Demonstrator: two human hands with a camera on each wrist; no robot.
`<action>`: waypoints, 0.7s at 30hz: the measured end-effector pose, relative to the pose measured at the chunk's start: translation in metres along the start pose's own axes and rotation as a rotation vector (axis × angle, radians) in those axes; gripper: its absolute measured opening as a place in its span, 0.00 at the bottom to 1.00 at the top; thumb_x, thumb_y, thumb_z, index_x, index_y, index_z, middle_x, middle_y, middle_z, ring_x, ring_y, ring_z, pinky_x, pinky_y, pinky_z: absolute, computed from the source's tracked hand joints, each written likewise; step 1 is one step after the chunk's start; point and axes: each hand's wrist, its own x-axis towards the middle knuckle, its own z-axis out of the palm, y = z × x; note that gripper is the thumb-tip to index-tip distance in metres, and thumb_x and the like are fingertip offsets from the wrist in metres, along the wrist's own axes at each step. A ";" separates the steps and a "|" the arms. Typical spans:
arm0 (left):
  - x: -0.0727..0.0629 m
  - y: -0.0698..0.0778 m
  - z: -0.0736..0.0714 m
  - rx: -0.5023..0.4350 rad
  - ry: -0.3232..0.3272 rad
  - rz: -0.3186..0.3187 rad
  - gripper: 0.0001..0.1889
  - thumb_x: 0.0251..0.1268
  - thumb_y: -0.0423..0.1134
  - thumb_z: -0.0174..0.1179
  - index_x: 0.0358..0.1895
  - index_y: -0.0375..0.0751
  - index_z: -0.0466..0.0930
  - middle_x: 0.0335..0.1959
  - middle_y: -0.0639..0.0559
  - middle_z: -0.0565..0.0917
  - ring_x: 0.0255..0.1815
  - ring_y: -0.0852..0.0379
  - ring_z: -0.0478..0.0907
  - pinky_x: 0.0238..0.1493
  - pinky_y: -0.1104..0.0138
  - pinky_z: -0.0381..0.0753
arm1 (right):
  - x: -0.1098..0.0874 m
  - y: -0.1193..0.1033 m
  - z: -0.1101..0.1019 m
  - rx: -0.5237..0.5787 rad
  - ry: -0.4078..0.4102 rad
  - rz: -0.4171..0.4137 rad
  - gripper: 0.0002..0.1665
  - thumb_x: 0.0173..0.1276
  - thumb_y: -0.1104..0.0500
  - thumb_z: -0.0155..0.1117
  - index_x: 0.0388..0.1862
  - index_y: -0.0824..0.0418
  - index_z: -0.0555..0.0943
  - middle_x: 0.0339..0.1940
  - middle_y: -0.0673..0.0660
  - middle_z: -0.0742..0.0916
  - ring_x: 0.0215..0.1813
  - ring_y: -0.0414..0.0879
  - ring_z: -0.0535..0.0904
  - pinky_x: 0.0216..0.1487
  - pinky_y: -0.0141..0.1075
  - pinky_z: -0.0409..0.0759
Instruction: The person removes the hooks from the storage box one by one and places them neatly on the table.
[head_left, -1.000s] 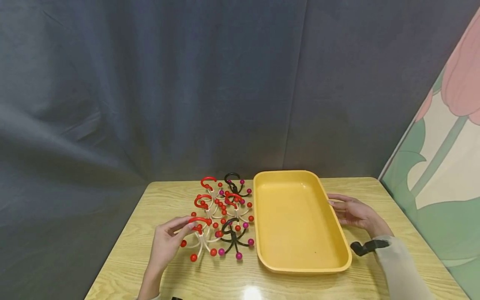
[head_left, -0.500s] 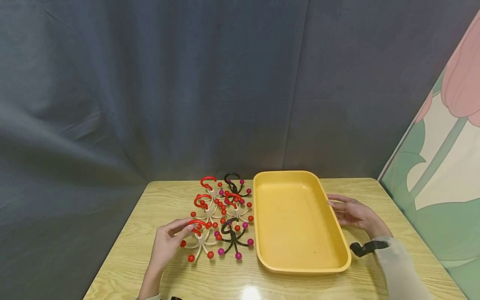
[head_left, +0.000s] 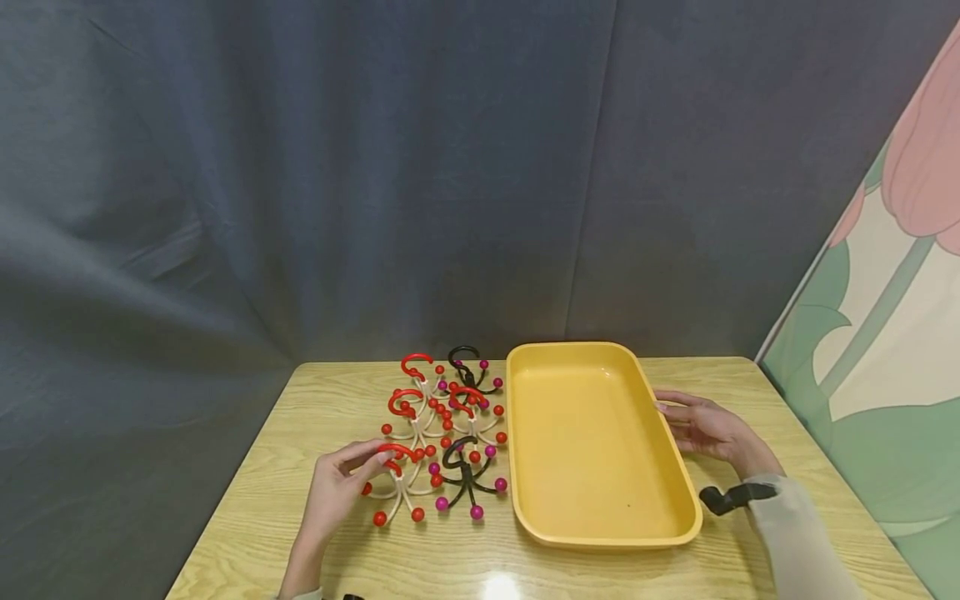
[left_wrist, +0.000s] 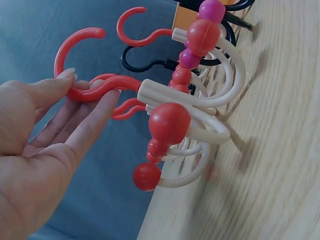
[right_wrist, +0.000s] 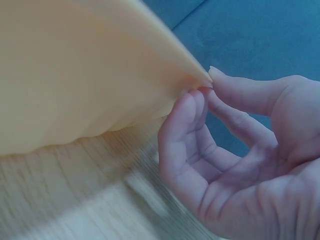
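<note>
My left hand point(head_left: 335, 485) pinches the red hook of a claw hanger point(head_left: 399, 483) at the near left of a group. This hanger has a white stem and curved white arms tipped with red balls. Close up in the left wrist view, thumb and fingertips meet around the red hook point(left_wrist: 105, 86), and the lower arms are close to the wood. On the right side of a yellow tray point(head_left: 600, 450), my right hand point(head_left: 707, 428) grips the rim. The right wrist view has the thumb over the tray's edge point(right_wrist: 195, 70) and curled fingers beneath it.
Behind and beside the held hanger stand several more: white ones with red hooks point(head_left: 406, 402) and black ones point(head_left: 467, 479) with purple balls. They crowd the tray's left side. A dark curtain point(head_left: 450, 183) hangs behind the wooden table point(head_left: 277, 467).
My left hand has moved slightly down in the head view, and the pinched hanger has turned a little, its front balls shifting left. My right hand and the tray stay nearly still.
</note>
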 end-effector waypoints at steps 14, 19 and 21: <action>-0.005 0.000 -0.005 -0.019 0.014 -0.086 0.14 0.70 0.34 0.69 0.53 0.29 0.88 0.50 0.30 0.90 0.40 0.57 0.93 0.49 0.62 0.91 | 0.001 0.003 -0.001 -0.033 0.012 -0.004 0.16 0.85 0.55 0.55 0.65 0.44 0.82 0.52 0.50 0.93 0.51 0.47 0.92 0.53 0.45 0.91; -0.005 -0.001 -0.007 -0.020 0.027 -0.106 0.14 0.67 0.35 0.72 0.52 0.30 0.89 0.47 0.33 0.91 0.41 0.53 0.93 0.48 0.65 0.91 | 0.001 0.003 0.000 -0.032 0.010 -0.006 0.16 0.85 0.56 0.54 0.62 0.43 0.83 0.51 0.49 0.93 0.51 0.46 0.92 0.53 0.44 0.91; -0.005 -0.002 -0.008 -0.020 0.032 -0.119 0.15 0.65 0.35 0.73 0.51 0.31 0.89 0.47 0.33 0.92 0.41 0.53 0.93 0.48 0.65 0.91 | 0.001 0.003 0.000 -0.032 0.004 -0.008 0.16 0.86 0.56 0.54 0.62 0.43 0.84 0.51 0.49 0.93 0.51 0.46 0.92 0.53 0.44 0.91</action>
